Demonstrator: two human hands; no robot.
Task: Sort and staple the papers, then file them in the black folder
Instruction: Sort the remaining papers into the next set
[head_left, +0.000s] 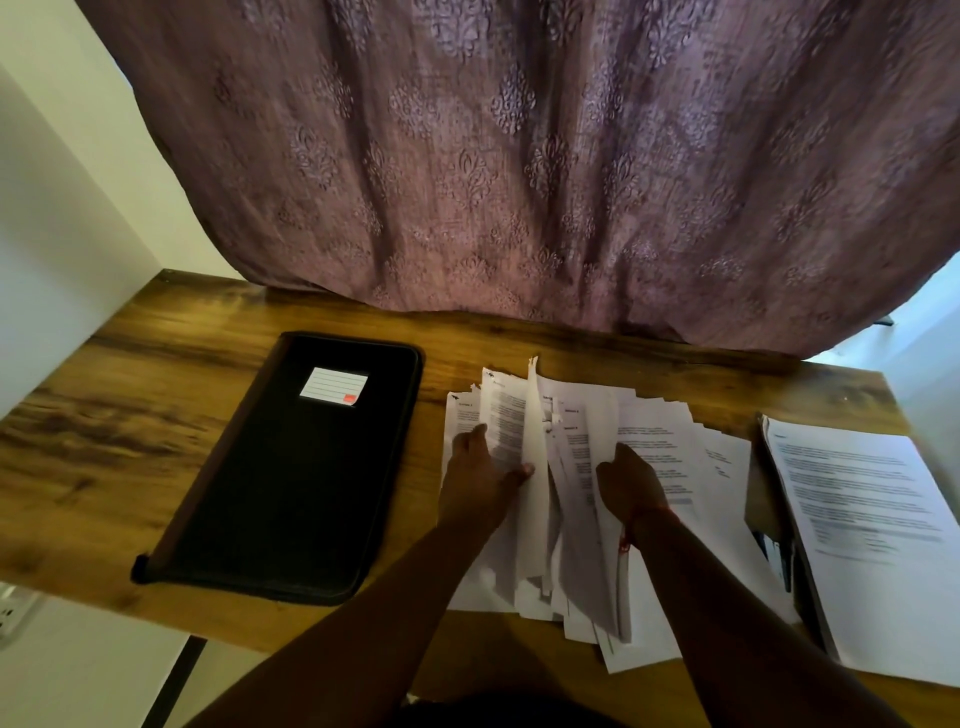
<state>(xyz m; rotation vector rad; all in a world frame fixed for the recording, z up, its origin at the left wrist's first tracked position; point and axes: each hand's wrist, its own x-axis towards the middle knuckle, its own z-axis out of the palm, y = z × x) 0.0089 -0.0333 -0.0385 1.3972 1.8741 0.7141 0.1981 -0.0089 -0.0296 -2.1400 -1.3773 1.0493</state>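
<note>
At the left of the wooden counter (104, 415) the black folder (291, 467) is seen lying flat and closed, a white label (334, 386) near its far end; nothing has yet been filed in it. Just to its right a loose heap of printed papers (649, 447) is fanned untidily across the middle of the counter, its near sheets overhanging the front edge. Further right a neater stack of pages (862, 519) is laid, well apart from the folder, with something dark beneath it that cannot be made out. No stapler can be identified.

Sorting appears to be the step in hand. Several risks may be judged from here: the overhanging sheets could be brushed off the counter by either forearm; the raised sheet (535, 457) standing on edge between the hands could be creased or torn if pulled while pinned below; and sheets from different sets could be mixed, since the heap is so loosely spread.

The left hand (480, 467) is laid on the left part of the heap, fingers extended over a page and the thumb set against the raised sheet. The right hand (631, 480) is held knuckles-up on the heap, its fingers curled into the sheets; what exactly is pinched cannot be told. Both forearms are reached forward from the near edge.
</note>
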